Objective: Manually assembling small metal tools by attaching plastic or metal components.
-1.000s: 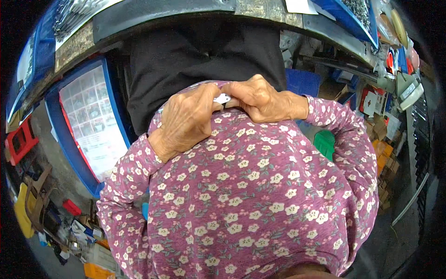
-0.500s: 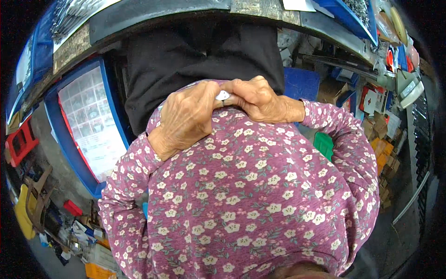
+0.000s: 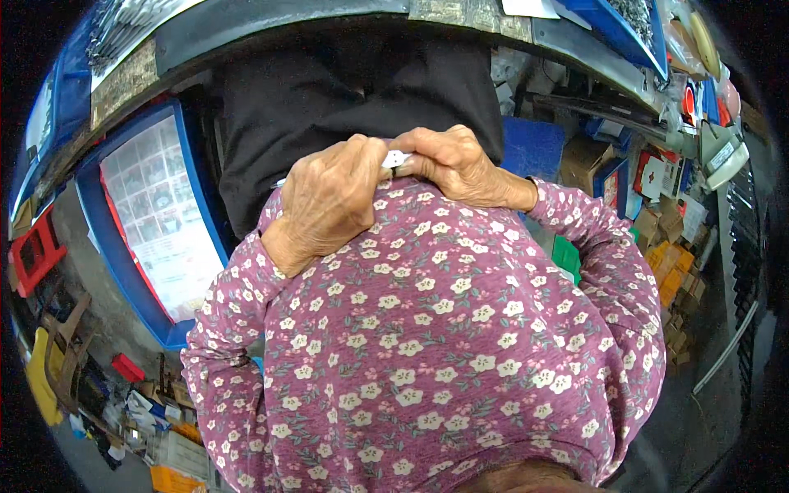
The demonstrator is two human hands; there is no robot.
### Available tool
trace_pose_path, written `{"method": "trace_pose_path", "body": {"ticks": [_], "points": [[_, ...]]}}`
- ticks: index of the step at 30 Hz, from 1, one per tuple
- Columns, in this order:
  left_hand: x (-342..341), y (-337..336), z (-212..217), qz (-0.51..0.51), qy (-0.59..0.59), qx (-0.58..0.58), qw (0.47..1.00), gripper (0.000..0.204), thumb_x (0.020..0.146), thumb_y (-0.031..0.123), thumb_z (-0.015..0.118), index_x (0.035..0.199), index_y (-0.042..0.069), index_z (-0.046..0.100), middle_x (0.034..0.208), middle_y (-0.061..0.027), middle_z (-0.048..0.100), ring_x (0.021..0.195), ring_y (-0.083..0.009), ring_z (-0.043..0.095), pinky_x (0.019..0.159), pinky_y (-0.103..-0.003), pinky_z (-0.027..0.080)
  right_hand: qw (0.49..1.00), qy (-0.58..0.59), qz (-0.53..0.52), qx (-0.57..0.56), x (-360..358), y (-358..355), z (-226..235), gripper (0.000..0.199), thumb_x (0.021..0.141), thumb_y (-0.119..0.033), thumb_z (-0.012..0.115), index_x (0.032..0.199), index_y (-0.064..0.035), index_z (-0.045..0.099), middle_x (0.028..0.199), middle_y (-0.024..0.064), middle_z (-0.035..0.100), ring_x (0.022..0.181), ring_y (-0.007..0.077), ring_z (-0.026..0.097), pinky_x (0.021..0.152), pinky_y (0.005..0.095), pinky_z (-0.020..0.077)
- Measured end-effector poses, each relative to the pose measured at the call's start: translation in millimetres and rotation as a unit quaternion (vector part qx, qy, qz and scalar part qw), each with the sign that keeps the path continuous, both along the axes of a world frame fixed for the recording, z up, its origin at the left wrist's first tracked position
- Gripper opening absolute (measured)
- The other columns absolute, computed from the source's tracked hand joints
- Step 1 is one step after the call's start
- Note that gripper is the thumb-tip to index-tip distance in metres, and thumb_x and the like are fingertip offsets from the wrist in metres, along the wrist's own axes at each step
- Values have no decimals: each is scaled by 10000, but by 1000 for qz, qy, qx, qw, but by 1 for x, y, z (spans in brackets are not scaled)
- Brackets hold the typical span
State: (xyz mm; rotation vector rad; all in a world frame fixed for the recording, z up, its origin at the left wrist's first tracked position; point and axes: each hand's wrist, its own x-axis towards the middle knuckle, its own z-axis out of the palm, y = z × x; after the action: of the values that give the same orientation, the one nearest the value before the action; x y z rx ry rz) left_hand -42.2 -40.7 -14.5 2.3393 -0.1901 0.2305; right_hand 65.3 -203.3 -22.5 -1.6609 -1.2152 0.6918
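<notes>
My two hands meet in front of my belly, above the black cloth (image 3: 353, 90) over my lap. Between them shows a small flat white piece with small dark marks (image 3: 396, 158). My left hand (image 3: 333, 197) is closed, its fingertips on one side of the piece; the palm hides what else it holds. My right hand (image 3: 456, 168) pinches the other side between thumb and fingers. A dark bit sits just under the piece, too small to name. A thin pale tip (image 3: 279, 183) pokes out left of my left hand; whether it belongs to the white piece I cannot tell.
A worn bench edge (image 3: 279, 29) curves across the far side. Thin metal strips (image 3: 123, 33) lie at its left, a blue bin (image 3: 633, 41) at its right. A blue tray (image 3: 218, 230) with a printed sheet stands at my left. Cardboard boxes (image 3: 588, 160) are on the right.
The white piece now shows more between my hands, which are slightly farther apart at the fingertips. A pale tip has come into sight beside my left hand.
</notes>
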Motion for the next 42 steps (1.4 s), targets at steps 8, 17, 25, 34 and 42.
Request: {"method": "trace_pose_path", "body": {"ticks": [8,17,25,34,42], "points": [[9,2,1,-6,-41,40,998,98,741,63,545,754,44,450,664,-77,454,581,-194,535,507,-298,436,1000,0,-13,-7,5,4,7,205,837,-158,561,924,26,583,788,126,621,683,228,637,565,278,474],[25,7,6,29,-59,-58,996,116,739,3,578,834,0,511,677,-134,526,559,-280,557,485,-339,430,995,80,-10,-51,32,7,20,196,833,-157,571,923,16,586,786,123,623,704,218,628,609,283,469],[36,11,14,63,-30,-82,994,122,743,27,594,819,13,499,707,-131,550,586,-280,571,498,-338,437,961,-9,-277,-11,112,14,54,145,816,-105,547,879,-2,626,602,-13,535,505,27,448,443,174,354],[57,20,26,76,22,-180,980,92,768,11,572,830,7,503,697,-131,572,585,-264,580,508,-311,433,889,-368,-271,-3,207,41,32,129,780,-103,562,818,12,607,679,94,577,557,177,547,520,283,427],[73,26,26,117,29,-282,952,74,763,5,572,817,-1,522,671,-94,572,575,-167,562,520,-268,422,834,-494,-225,-97,230,61,19,118,761,-116,584,817,-15,611,735,128,568,687,297,581,627,369,461]]}}
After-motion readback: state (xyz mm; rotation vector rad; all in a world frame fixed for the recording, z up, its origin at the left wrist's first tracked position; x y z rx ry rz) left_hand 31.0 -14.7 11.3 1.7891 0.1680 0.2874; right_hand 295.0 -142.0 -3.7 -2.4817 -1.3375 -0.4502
